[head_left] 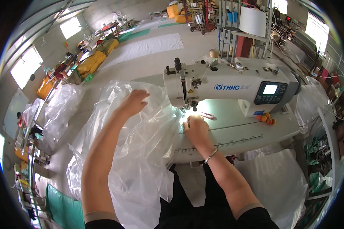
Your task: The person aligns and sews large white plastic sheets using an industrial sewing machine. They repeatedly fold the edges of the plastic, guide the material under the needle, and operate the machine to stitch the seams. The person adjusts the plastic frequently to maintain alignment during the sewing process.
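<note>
A white industrial sewing machine (221,82) stands in front of me, its lamp lighting the needle area. Clear plastic sheeting (141,152) is bunched over the left of the table and hangs down toward my lap. On top of it rests my left hand (135,102), open, fingers extended to the right and holding nothing visible. Just in front of the needle, my right hand (197,129) is closed with fingers curled at the lit spot; what they pinch is hidden by glare and the hand itself. Pink-handled thread snips (207,115) lie right beside those fingers.
The machine table (233,133) has a ruler strip (233,143) along its near edge. Small orange fruits (269,120) sit beneath the machine's right end. More plastic sheeting (275,179) hangs at lower right. A white thread cone (253,22) stands on a rack behind.
</note>
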Tool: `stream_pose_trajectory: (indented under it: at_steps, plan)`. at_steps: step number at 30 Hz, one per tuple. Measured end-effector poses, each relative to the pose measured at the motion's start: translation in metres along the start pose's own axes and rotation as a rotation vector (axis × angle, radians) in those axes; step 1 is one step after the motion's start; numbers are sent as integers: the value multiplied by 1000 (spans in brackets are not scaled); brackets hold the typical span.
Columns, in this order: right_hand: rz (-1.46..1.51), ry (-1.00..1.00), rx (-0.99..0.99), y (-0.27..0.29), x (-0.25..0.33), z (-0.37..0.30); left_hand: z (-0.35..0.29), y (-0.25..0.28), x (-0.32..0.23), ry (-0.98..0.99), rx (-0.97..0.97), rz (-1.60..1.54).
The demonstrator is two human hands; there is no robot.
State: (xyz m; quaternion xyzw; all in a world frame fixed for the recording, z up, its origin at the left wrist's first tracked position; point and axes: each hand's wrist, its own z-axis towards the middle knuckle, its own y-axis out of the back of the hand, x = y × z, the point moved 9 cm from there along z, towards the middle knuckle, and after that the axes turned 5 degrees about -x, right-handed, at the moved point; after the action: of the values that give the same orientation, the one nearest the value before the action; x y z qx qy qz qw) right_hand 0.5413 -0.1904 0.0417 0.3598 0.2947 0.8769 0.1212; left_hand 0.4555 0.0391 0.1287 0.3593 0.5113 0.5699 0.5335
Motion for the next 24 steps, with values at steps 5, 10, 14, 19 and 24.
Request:
stream_pose_trajectory:
  at_steps: [5,10,14,19,24]
  plan:
    - [-70,94,55,-8,3,-4,-27,-56,40,91,115,8]
    - [-155,75,74,-7,2,-1,-25,-51,19,87,147,127]
    - [-119,-4,94,-7,-3,4,-31,-62,21,108,299,261]
    - [-209,-37,142,-19,-9,10,-48,-88,49,161,376,130]
    - [-260,4,180,-34,-12,15,-59,-89,57,61,286,36]
